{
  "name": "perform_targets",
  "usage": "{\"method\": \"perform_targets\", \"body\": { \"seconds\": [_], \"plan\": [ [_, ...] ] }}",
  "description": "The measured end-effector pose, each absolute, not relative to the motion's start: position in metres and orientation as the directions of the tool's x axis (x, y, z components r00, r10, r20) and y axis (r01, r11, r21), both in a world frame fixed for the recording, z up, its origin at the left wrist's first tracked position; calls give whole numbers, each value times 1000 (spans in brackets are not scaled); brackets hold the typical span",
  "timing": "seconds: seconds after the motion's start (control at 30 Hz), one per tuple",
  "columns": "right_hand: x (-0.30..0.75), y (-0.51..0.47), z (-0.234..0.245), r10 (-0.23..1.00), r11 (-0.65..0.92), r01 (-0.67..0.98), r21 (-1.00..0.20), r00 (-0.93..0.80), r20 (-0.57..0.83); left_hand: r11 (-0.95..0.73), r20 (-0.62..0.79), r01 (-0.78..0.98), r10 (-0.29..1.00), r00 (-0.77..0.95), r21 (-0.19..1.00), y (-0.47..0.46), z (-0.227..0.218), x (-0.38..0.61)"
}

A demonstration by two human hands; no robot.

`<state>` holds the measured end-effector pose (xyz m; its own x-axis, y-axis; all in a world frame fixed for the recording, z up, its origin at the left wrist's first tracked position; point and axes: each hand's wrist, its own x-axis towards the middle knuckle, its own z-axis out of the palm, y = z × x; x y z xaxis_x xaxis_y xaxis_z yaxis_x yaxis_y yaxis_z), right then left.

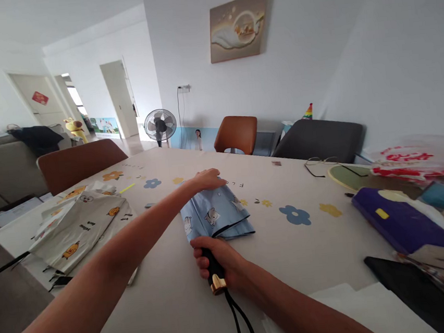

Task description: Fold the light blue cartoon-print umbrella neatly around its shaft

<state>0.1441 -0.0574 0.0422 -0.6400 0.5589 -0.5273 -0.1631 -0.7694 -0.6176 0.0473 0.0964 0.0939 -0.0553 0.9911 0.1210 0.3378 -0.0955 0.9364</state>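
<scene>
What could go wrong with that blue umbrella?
The left hand is at the far end of the blue umbrella, so fingers might get pinched in its folds. The black strap hangs loose from the handle in the right hand, so it could catch on something. If the umbrella popped open, it might bump the glasses on the table.

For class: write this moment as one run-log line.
left grip: on blue umbrella, far end; right grip: around black handle; cream printed fabric: on table, left
</scene>
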Motion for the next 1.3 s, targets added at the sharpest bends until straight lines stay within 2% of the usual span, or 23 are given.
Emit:
{"method": "perform_targets", "body": {
  "seconds": [0.13, 0.27, 0.43, 0.57, 0.63, 0.73, 0.8, 0.87, 0.93, 1.03, 1.17, 1.3],
  "plan": [
    [146, -56, 38, 551, -768, -173, -616, -668, -500, -94, 84, 407, 996, 42, 909, 115, 97, 60],
    [146, -56, 38, 540, -772, -177, -611, -690, -482, -137, 121, 449, 991, 65, 883, 115, 108, 59],
    [145, -55, 38, 567, -751, -177, -636, -667, -483, -210, 221, 447, 975, 27, 870, 95, 140, 29],
    [145, -55, 39, 587, -739, -192, -646, -654, -477, -320, 384, 381, 918, -104, 868, 62, 152, -14],
    [145, -55, 41, 580, -742, -171, -648, -648, -494, -343, 402, 288, 899, -175, 894, 44, 146, -38],
    [146, -56, 44, 579, -730, -144, -668, -649, -493, -309, 333, 131, 910, -248, 942, 20, 119, -71],
    [146, -56, 45, 584, -720, -147, -678, -656, -478, -216, 255, 153, 916, -311, 964, 9, 94, -87],
    [146, -56, 44, 586, -716, -152, -681, -661, -469, -131, 227, 282, 912, -342, 951, 1, 72, -96],
    [145, -56, 43, 588, -710, -150, -688, -664, -462, -174, 318, 477, 917, -241, 862, -5, 59, -96],
    [144, -57, 44, 601, -696, -132, -706, -646, -471, -342, 455, 704, 890, 30, 623, -11, 60, -79],
    [144, -60, 51, 599, -701, -90, -708, -614, -515, -466, 438, 748, 861, 260, 472, -11, 78, -43],
    [145, -61, 55, 586, -714, -76, -695, -608, -535, -512, 451, 774, 829, 331, 373, -6, 87, -24]
  ]
}}
